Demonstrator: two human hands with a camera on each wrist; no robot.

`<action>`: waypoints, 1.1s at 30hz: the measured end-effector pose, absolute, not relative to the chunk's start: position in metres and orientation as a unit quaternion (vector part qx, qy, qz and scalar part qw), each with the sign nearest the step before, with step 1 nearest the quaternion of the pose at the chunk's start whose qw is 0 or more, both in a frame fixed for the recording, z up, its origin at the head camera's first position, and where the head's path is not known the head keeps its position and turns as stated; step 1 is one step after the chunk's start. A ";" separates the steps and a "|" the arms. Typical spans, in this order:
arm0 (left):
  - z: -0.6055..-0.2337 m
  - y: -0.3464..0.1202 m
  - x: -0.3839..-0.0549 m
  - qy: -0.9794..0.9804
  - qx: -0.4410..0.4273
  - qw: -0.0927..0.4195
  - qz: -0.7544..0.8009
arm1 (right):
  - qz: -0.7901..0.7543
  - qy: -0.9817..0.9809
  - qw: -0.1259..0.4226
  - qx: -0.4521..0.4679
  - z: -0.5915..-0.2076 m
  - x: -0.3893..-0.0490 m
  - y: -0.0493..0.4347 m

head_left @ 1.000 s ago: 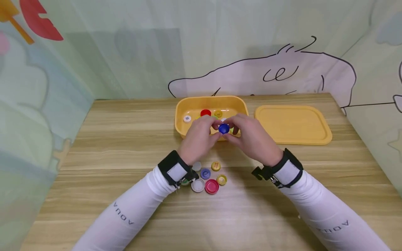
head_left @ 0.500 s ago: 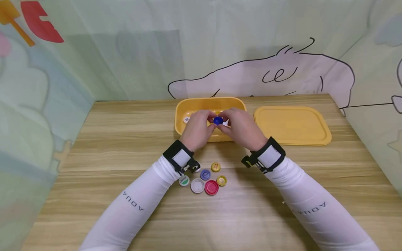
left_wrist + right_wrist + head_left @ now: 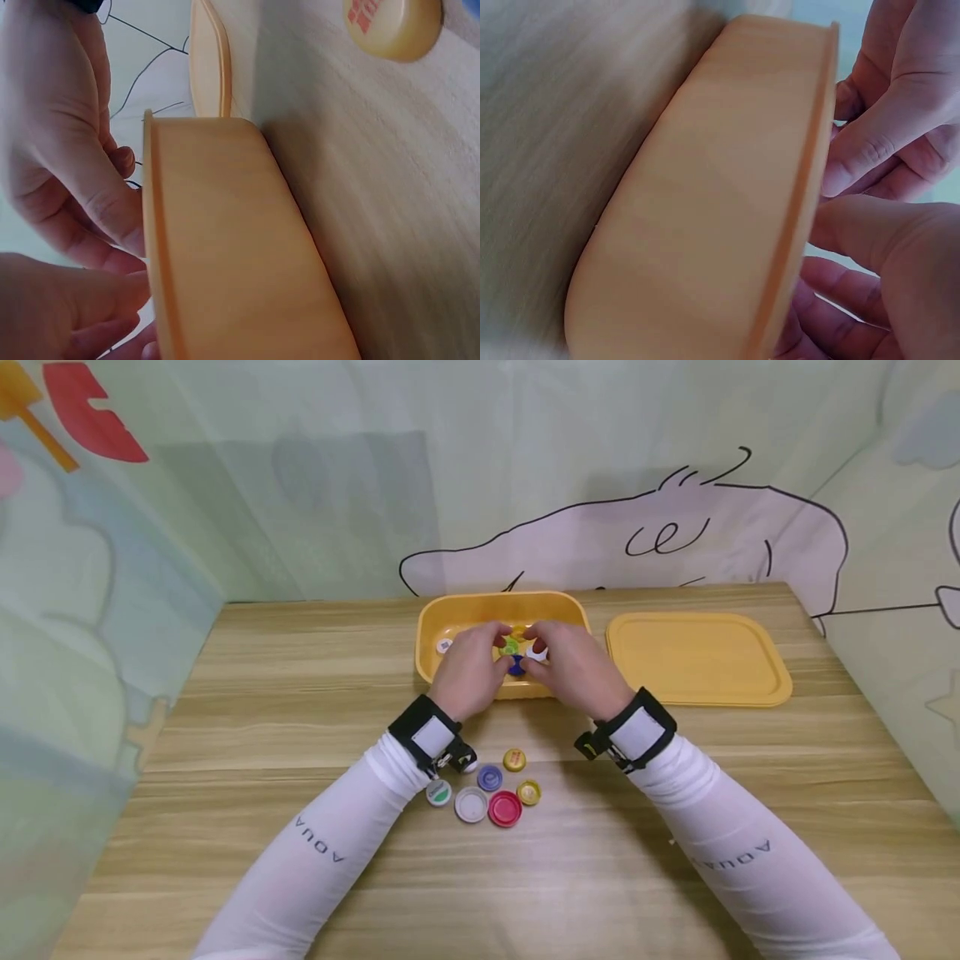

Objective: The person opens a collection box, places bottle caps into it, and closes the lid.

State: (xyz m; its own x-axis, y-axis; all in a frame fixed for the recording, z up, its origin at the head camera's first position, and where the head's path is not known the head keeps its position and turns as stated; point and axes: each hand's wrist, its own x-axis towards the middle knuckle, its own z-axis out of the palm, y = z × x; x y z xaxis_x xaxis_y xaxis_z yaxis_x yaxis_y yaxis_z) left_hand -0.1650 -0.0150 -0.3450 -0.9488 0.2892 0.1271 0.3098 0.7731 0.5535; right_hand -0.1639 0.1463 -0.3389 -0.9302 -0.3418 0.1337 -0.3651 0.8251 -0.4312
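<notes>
A dark blue bottle cap (image 3: 516, 666) lies in the yellow plastic box (image 3: 426, 635), partly hidden by the thumbs. Over the box's left part, my left hand (image 3: 471, 670) has fingers and thumb bent but parted. My right hand (image 3: 576, 667) mirrors it on the other side, holding nothing. Around the blue cap are a green cap (image 3: 509, 647), a white cap (image 3: 536, 653) and a yellow cap (image 3: 518, 632). Another white cap (image 3: 444, 646) with a dark mark sits at the box's left end. Both wrist views show fingertips at the near rim, the box wall (image 3: 225, 225) hiding its inside.
Several caps lie on the wooden table in front of the box, among them a red cap (image 3: 505, 808), a grey cap (image 3: 471, 804), a purple-blue cap (image 3: 490, 777) and a gold cap (image 3: 514, 760). A yellow lid (image 3: 697, 658) lies right of the box.
Both hands moved slightly left and farther over the box with the blue cap pinched between them. They have let go, and the cap now lies in the box.
</notes>
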 end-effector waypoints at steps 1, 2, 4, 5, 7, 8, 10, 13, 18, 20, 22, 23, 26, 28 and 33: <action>-0.344 -0.016 -0.164 -0.940 -0.161 0.020 -0.301 | 0.231 -0.954 0.029 0.189 -0.338 -0.163 0.146; -0.343 -0.016 -0.162 -0.938 -0.164 0.023 -0.305 | 0.231 -0.953 0.033 0.195 -0.337 -0.161 0.146; -0.342 -0.018 -0.158 -0.933 -0.172 0.028 -0.315 | 0.228 -0.950 0.043 0.210 -0.334 -0.157 0.146; -0.341 -0.019 -0.155 -0.931 -0.175 0.029 -0.319 | 0.227 -0.948 0.049 0.217 -0.333 -0.154 0.146; -0.339 -0.021 -0.149 -0.928 -0.183 0.035 -0.323 | 0.223 -0.945 0.060 0.232 -0.331 -0.148 0.146; -0.338 -0.023 -0.145 -0.927 -0.187 0.038 -0.323 | 0.221 -0.944 0.064 0.238 -0.329 -0.145 0.147; -0.336 -0.025 -0.138 -0.925 -0.196 0.040 -0.324 | 0.219 -0.941 0.070 0.249 -0.328 -0.138 0.147; -0.333 -0.029 -0.127 -0.920 -0.214 0.042 -0.327 | 0.219 -0.937 0.072 0.263 -0.326 -0.128 0.148; -0.332 -0.034 -0.111 -0.916 -0.238 0.029 -0.322 | 0.218 -0.933 0.056 0.280 -0.326 -0.113 0.149; -0.333 -0.036 -0.105 -0.916 -0.243 0.023 -0.319 | 0.216 -0.933 0.048 0.285 -0.328 -0.108 0.149; -0.335 -0.039 -0.100 -0.917 -0.243 0.014 -0.316 | 0.212 -0.933 0.041 0.288 -0.330 -0.104 0.150; -0.336 -0.040 -0.098 -0.918 -0.243 0.010 -0.313 | 0.210 -0.934 0.036 0.288 -0.331 -0.102 0.151; -0.340 -0.044 -0.094 -0.922 -0.237 -0.010 -0.305 | 0.205 -0.933 0.024 0.295 -0.335 -0.098 0.153; -0.343 -0.047 -0.091 -0.928 -0.235 -0.026 -0.288 | 0.206 -0.931 0.013 0.301 -0.340 -0.095 0.154; -0.356 -0.050 -0.089 -0.937 -0.245 -0.058 -0.242 | 0.208 -0.927 -0.013 0.312 -0.353 -0.090 0.158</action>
